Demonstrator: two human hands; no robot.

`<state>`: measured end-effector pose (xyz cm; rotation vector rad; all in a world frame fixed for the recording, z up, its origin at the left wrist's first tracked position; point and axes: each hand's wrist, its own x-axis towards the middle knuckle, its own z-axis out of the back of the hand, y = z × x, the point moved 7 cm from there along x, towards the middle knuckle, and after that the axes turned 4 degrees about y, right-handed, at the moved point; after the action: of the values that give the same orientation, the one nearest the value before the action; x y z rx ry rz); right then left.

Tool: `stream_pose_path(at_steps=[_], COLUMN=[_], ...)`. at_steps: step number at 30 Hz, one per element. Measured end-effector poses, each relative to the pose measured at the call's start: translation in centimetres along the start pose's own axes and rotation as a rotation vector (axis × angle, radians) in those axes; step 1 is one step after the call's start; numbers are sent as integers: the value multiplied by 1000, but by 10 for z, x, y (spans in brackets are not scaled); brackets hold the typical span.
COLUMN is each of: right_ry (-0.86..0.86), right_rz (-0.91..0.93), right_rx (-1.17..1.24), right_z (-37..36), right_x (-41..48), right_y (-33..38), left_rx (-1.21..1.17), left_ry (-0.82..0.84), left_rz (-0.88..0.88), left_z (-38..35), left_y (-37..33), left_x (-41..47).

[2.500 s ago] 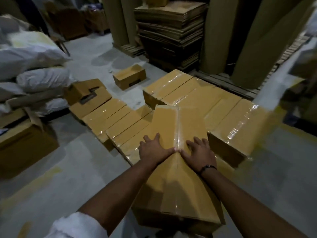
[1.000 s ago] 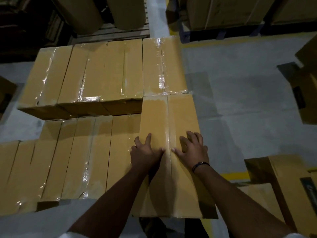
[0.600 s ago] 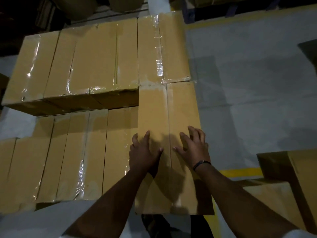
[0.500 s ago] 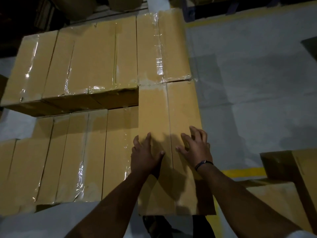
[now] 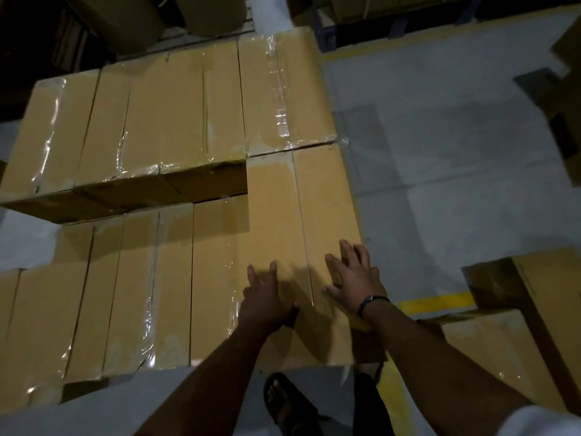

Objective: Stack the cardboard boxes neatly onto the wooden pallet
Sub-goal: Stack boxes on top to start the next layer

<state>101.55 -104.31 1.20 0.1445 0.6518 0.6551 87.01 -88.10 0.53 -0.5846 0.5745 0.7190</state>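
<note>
The person is wearing a thin dark wristband (image 5: 373, 301) behind the right hand (image 5: 355, 275), a white sleeve (image 5: 540, 421) lower right of the wristband, and a black sandal (image 5: 284, 401) lower left.

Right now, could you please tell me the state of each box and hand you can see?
Near box, taped shut, flat on the lower layer, far end against the far-right box.
Left hand, open, fingers spread on the near box.
Right hand, open, fingers spread on the near box.
Upper row, taped shut, side by side.
Lower layer, taped shut, tops uncovered.
Loose boxes, off the stack, to the right.
</note>
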Motion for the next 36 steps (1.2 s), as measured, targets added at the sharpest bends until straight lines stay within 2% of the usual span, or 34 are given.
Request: stream_pose_path(at_steps=[4, 7, 12, 16, 24, 28, 36], right_ry=[94, 99, 99, 75, -9, -30, -36], right_rz=[-7, -45, -112, -135, -89, -62, -51], right_rx=[-58, -57, -45, -55, -51, -18, 2], right_z=[-29, -53, -79, -83, -80, -78, -92], right_x=[-55, -89, -120, -124, -125, -127, -127], right_y=[3, 1, -5, -7, -13, -13, -6], left_rx=[72, 137, 63, -50, 89, -20, -67], left_ry=[86, 93, 98, 34, -149, -135, -152], left_rz=[-26, -88, -116, -138, -238, -179, -116], left_z=[-29, -52, -74, -73, -72, -69, -83], left_y=[15, 30, 52, 55, 49, 50, 67], left_x=[-41, -68, -88, -94, -107, -111, -105])
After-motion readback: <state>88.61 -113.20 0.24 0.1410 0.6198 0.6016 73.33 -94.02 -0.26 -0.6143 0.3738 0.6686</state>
